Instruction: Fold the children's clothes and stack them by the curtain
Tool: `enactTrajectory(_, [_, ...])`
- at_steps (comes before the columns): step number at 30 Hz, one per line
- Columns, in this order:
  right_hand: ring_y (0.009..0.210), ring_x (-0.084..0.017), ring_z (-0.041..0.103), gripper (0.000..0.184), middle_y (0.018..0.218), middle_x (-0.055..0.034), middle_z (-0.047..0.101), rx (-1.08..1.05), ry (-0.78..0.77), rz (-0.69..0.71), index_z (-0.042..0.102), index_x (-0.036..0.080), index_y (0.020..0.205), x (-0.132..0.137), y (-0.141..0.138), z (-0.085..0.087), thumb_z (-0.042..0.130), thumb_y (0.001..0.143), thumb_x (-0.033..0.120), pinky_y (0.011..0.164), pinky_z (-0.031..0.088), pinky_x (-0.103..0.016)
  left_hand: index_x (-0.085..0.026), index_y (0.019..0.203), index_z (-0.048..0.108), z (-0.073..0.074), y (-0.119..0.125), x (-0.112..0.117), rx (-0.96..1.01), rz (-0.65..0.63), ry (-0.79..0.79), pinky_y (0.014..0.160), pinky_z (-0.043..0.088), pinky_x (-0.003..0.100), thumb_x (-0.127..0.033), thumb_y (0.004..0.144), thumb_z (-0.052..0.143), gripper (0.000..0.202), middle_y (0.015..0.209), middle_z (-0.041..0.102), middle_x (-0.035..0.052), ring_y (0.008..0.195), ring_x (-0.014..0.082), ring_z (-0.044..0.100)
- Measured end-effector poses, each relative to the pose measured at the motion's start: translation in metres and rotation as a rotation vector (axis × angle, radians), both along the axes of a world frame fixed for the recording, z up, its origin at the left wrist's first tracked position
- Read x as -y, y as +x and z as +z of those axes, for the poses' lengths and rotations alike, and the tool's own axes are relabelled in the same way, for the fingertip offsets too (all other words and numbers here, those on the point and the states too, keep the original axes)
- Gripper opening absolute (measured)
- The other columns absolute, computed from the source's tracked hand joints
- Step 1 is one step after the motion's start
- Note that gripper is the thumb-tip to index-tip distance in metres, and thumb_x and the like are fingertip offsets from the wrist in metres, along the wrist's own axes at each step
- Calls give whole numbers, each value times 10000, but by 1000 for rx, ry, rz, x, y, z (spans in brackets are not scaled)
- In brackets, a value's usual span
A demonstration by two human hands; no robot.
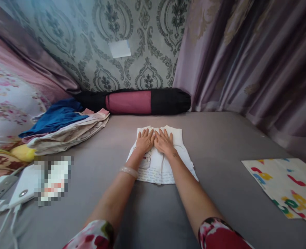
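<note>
A small white garment with printed lettering and a drawing, looking like a child's top, lies flat on the grey bed surface. My left hand rests palm down on its upper part, fingers stretched out. Beside it, my right hand also lies flat on the cloth with fingers spread. The two hands almost meet at the middle of the garment and cover some of the print. Neither hand grips the fabric.
Folded clothes are piled at the left, near a power strip and a white device with cables. At the right lies a folded cloth with colourful numbers. A black and pink roll sits against the wall.
</note>
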State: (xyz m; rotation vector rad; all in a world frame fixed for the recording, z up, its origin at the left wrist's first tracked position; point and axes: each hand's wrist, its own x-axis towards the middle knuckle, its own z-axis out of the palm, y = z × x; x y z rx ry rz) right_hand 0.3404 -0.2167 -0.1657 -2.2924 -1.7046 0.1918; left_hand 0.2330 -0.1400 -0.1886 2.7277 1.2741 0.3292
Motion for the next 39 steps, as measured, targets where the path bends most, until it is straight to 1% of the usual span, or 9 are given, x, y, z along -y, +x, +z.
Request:
enactTrajectory(8, [1446,-282,173,530,1551,-37,324,39,43,-18,404,258,1460,1,-2,-6,257,956,330,1140,120,-563,-109,1455,389,-3,-4,-9,20,-8,-4,1164,190,489,-416,992,280,566,1507,375,180,1422,299,298])
enactTrajectory(12, [1443,-278,183,529,1544,-36,339,57,63,-31,405,257,1458,1,-3,-9,259,955,332,1143,109,-556,-161,1458,396,0,-16,-19,3,-70,-42,1170,181,489,-446,990,284,560,1530,348,142,1438,286,263])
enactTrajectory(16, [1440,-278,188,526,1541,-38,344,69,77,-33,413,256,1454,1,-4,-9,259,958,337,1143,109,-548,-234,1472,368,-3,-28,-34,4,-156,-68,1166,180,505,-501,983,265,567,1550,323,95,1448,270,240])
enactTrajectory(22, [1439,-267,189,516,1540,-36,347,89,106,-44,423,259,1447,4,-7,-12,260,962,332,1145,96,-544,-216,1479,346,-8,-31,-40,-13,-209,-55,1168,169,497,-494,988,230,576,1557,308,97,1450,264,232])
enactTrajectory(27, [1448,-251,175,521,1555,-54,314,60,58,-12,379,243,1469,3,-4,-6,237,979,350,1145,85,-553,-73,1396,440,2,-31,-26,-15,-152,119,1166,181,468,-441,985,278,575,1497,377,205,1418,305,294])
enactTrajectory(30, [1465,-223,127,559,1593,-74,204,-19,-18,61,278,202,1511,12,5,3,224,989,394,1157,86,-526,-58,1399,416,9,-38,-10,-19,-141,175,1167,182,459,-421,976,327,564,1489,381,221,1422,301,287])
enactTrajectory(33, [1475,-205,72,591,1606,-96,129,-38,-22,121,219,145,1526,37,12,7,227,990,394,1174,60,-475,-82,1403,408,12,-53,13,-35,-209,122,1165,199,465,-433,969,347,561,1495,380,204,1426,296,280])
enactTrajectory(37, [1475,-225,82,602,1596,-140,147,19,-46,185,248,98,1513,84,10,4,253,985,387,1177,45,-468,-137,1411,409,7,-74,49,-42,-314,41,1167,202,470,-470,971,336,557,1499,387,167,1422,278,291])
enactTrajectory(39, [1472,-249,99,608,1590,-155,159,40,-87,210,263,92,1508,102,6,1,261,985,400,1173,55,-490,-149,1424,397,5,-81,62,-57,-327,20,1174,185,466,-478,974,324,562,1521,355,155,1433,272,269])
